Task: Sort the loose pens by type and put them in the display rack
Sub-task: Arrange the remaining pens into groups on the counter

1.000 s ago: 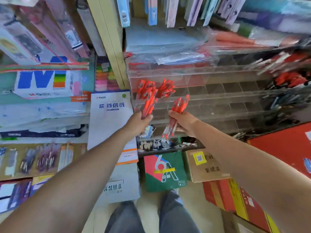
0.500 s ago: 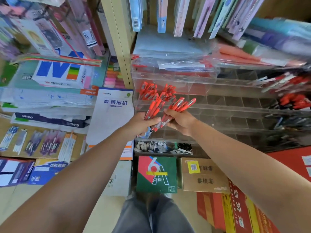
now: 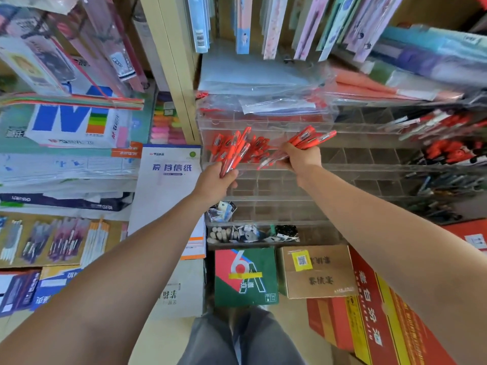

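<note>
Stands with grey trouser legs point(image 3: 237, 338) at bottom edge, over a green box point(image 3: 246, 277) and a brown carton point(image 3: 316, 272) on the floor under the shelving. Reaches both bare arms forward and up. Clenches left grip point(image 3: 214, 180) round a bundle of red pens point(image 3: 233, 157), fanned upward, at the rack's left end. Clenches right grip point(image 3: 300, 158) round a second bundle point(image 3: 312, 138), angled up to the right, apart from the first. Faces the clear display rack point(image 3: 369, 167), tiered, split into small compartments. Shows more red pens point(image 3: 254, 148) already in an upper-left compartment just behind both bundles; cannot tell whether touching. Shows darker pens point(image 3: 432, 180) in slots far right. Judged step: loading same-type red pens into that upper-left slot. To do it well: check both bundles match the stocked type, square up the ends, turn caps one way, feed one bundle at a time, slide tips in past the front lip rather than dropping, keep hold till seated. Risk: fanned pens slipping loose or spilling into the next slot. Ends farthest back with clear plastic sleeves point(image 3: 263, 83) lying on the rack top.
</note>
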Demonstrator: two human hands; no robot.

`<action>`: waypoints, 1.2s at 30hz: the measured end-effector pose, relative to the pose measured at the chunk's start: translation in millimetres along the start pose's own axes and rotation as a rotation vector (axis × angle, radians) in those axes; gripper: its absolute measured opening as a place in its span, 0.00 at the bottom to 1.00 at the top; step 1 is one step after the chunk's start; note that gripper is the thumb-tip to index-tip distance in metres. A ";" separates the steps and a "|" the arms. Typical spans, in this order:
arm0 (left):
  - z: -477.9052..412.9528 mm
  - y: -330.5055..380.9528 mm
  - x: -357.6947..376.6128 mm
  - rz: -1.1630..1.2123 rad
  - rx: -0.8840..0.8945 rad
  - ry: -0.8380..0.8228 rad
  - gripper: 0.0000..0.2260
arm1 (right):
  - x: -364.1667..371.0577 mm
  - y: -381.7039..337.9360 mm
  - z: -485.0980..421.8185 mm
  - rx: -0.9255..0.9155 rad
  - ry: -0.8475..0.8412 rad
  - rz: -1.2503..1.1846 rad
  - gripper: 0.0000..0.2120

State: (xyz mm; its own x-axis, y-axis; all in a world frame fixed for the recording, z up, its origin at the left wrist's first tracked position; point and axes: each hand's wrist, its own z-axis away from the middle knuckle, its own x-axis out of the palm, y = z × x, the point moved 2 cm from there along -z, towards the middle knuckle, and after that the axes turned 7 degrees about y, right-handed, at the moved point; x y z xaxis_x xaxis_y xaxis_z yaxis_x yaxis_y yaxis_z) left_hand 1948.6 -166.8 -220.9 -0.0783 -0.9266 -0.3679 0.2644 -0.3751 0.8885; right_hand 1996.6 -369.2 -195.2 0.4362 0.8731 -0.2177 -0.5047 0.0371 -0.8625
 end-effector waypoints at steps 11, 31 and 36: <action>-21.5 -10.0 7.3 0.049 0.015 -0.083 0.10 | 5.8 5.0 -28.4 -0.006 0.274 -0.044 0.09; -23.5 -2.6 18.5 0.005 0.042 -0.124 0.13 | 1.1 26.5 -43.3 0.078 0.064 0.082 0.09; -22.2 0.8 20.2 0.014 0.048 -0.131 0.15 | -1.1 26.8 -49.2 0.028 0.140 0.082 0.09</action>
State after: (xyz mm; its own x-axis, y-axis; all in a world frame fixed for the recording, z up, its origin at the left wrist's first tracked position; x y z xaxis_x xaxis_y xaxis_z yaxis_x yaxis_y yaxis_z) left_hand 1968.6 -185.2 -233.7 -0.2008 -0.9260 -0.3196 0.2203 -0.3606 0.9064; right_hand 2019.2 -393.0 -240.5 0.4916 0.7975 -0.3499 -0.5625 -0.0159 -0.8266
